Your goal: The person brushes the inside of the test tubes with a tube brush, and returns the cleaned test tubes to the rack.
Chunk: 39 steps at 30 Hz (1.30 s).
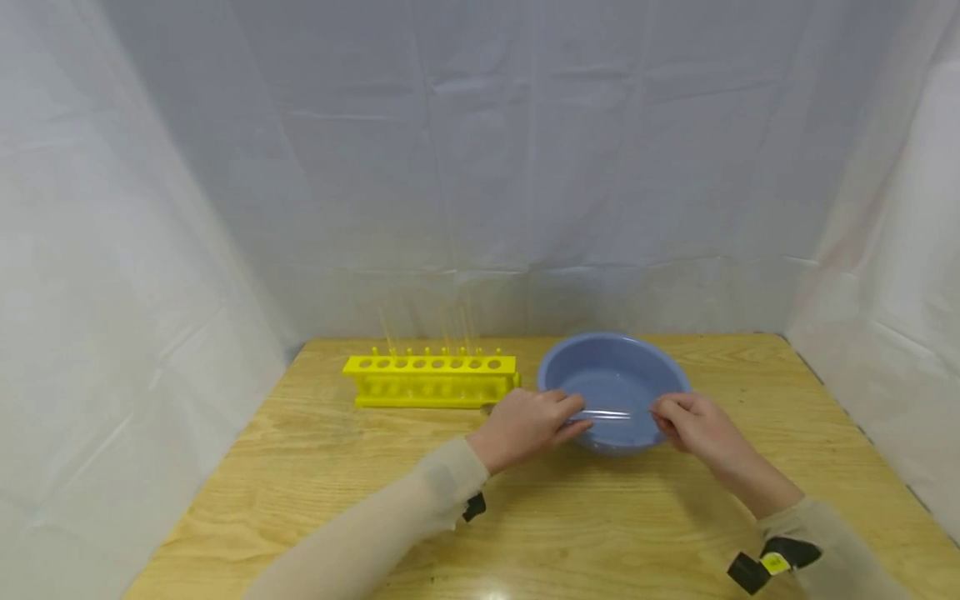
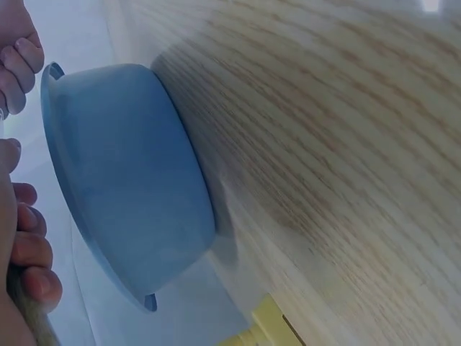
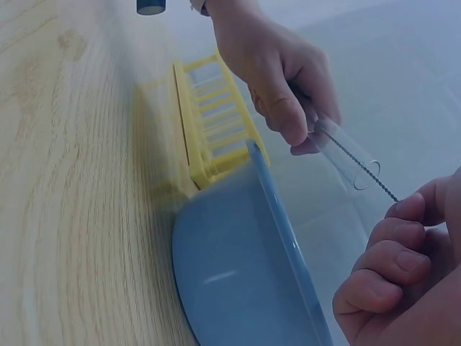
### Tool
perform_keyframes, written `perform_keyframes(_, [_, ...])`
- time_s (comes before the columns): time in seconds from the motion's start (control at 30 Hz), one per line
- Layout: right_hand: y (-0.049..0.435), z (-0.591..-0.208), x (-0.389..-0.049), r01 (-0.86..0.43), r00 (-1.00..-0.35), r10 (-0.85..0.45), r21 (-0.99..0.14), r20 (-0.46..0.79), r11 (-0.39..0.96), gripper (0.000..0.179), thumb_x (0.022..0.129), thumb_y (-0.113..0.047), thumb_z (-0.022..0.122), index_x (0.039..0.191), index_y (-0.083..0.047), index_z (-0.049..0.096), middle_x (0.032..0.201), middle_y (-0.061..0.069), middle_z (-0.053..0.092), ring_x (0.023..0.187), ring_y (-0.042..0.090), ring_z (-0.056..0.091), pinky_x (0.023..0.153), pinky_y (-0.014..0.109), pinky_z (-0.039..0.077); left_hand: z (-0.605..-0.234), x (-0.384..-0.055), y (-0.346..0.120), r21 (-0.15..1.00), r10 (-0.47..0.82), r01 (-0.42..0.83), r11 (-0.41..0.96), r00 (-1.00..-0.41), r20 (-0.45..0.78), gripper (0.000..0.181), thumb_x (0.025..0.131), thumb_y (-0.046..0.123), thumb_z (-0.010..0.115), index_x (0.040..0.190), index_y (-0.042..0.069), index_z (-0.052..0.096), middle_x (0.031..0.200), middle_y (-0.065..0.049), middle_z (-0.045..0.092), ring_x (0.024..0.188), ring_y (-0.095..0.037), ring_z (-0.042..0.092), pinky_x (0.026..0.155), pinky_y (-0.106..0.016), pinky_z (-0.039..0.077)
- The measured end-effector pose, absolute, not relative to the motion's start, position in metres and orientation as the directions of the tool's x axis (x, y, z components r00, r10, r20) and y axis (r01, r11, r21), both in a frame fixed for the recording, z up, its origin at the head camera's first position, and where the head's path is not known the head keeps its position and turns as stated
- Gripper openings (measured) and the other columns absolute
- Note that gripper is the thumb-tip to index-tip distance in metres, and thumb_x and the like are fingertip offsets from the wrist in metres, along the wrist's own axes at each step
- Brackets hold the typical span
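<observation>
Over the blue basin (image 1: pixel 615 379), my left hand (image 1: pixel 525 423) grips a clear glass test tube (image 1: pixel 609 414) lying roughly level, its open mouth toward the right. A brownish end pokes out behind that hand in the head view. My right hand (image 1: pixel 701 427) pinches the thin twisted-wire handle (image 3: pixel 358 163) of a test tube brush, which runs into the tube's mouth. The brush's bristles are hard to make out, since the left hand covers most of the tube. Both hands are apart, just above the basin's near rim.
Left of the basin stands a yellow test tube rack (image 1: pixel 431 365) with pegs along its back. Several faint clear tubes (image 1: pixel 389 333) rise from it. The wooden table (image 1: pixel 585 533) is enclosed by white sheeting (image 1: pixel 480 167) at the back and both sides.
</observation>
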State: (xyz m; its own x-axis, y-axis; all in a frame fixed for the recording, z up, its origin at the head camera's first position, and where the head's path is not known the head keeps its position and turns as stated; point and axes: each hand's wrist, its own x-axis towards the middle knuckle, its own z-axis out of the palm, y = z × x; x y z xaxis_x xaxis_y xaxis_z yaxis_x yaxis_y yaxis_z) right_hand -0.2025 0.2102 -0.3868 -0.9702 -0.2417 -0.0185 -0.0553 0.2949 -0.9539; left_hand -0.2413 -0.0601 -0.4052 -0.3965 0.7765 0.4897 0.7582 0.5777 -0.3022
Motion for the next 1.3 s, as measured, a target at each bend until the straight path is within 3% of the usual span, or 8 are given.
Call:
perform_keyframes(0.3, [0.218, -0.385, -0.203, -0.047, -0.974, -0.223, -0.952, -0.023, 0.303, 0.037, 0.103, -0.015, 0.046, 0.07, 0.0, 0.047, 0.056, -0.003, 0.034, 0.05, 0.008, 0.031, 0.05, 0.025, 0.032, -0.406, -0.245, -0.063, -0.27, 0.788, 0.784, 0.559, -0.401, 0.467, 0.027, 0.103, 0.046, 0.053, 0.1, 0.02, 0.06, 0.074, 0.008, 0.062, 0.05, -0.005, 0.052, 0.044, -0.02, 0.043])
perform_keyframes(0.53, [0.262, -0.386, -0.206, -0.077, -0.987, -0.162, -0.946, 0.026, 0.315, 0.044, 0.108, -0.023, 0.042, 0.07, -0.001, 0.047, 0.055, -0.004, 0.032, 0.049, 0.011, 0.029, 0.052, 0.029, 0.033, -0.413, -0.25, -0.092, -0.16, 0.704, 0.738, 0.656, -0.521, 0.483, 0.019, 0.095, 0.038, 0.069, 0.1, 0.021, 0.062, 0.082, 0.008, 0.071, 0.055, -0.005, 0.06, 0.044, -0.019, 0.04])
perform_keyframes(0.73, [0.28, -0.38, -0.205, -0.101, -0.983, -0.181, -0.924, 0.035, 0.369, 0.053, 0.109, -0.035, 0.041, 0.072, 0.003, 0.045, 0.055, -0.001, 0.028, 0.048, 0.019, 0.026, 0.056, 0.034, 0.034, -0.412, -0.25, -0.096, -0.177, 0.725, 0.754, 0.633, -0.497, 0.477, 0.021, 0.098, 0.04, 0.065, 0.103, 0.02, 0.061, 0.079, 0.008, 0.068, 0.052, -0.002, 0.055, 0.042, -0.016, 0.037])
perform_keyframes(0.9, [0.283, -0.377, -0.203, -0.103, -0.985, -0.169, -0.916, 0.039, 0.387, 0.052, 0.109, -0.033, 0.041, 0.071, 0.003, 0.044, 0.054, -0.001, 0.027, 0.047, 0.02, 0.025, 0.054, 0.036, 0.034, -0.409, -0.248, -0.093, -0.175, 0.728, 0.748, 0.64, -0.518, 0.449, 0.021, 0.1, 0.042, 0.061, 0.1, 0.022, 0.061, 0.079, 0.011, 0.068, 0.051, -0.001, 0.051, 0.042, -0.016, 0.034])
perform_keyframes(1.1, [0.292, -0.377, -0.203, -0.099, -0.988, -0.145, -0.905, 0.042, 0.414, 0.049, 0.109, -0.031, 0.041, 0.071, 0.0, 0.048, 0.055, -0.003, 0.029, 0.048, 0.017, 0.028, 0.055, 0.034, 0.035, -0.41, -0.248, -0.093, -0.184, 0.73, 0.754, 0.631, -0.497, 0.469, 0.022, 0.099, 0.041, 0.063, 0.103, 0.02, 0.06, 0.078, 0.007, 0.069, 0.051, -0.004, 0.056, 0.041, -0.018, 0.038])
perform_keyframes(1.3, [0.301, -0.377, -0.204, -0.113, -0.988, -0.14, -0.915, 0.063, 0.386, 0.049, 0.109, -0.029, 0.04, 0.071, 0.002, 0.044, 0.055, 0.0, 0.025, 0.048, 0.022, 0.024, 0.054, 0.034, 0.032, -0.412, -0.249, -0.092, -0.19, 0.731, 0.755, 0.628, -0.488, 0.477, 0.022, 0.099, 0.04, 0.063, 0.106, 0.019, 0.061, 0.078, 0.004, 0.07, 0.05, -0.005, 0.057, 0.041, -0.018, 0.04])
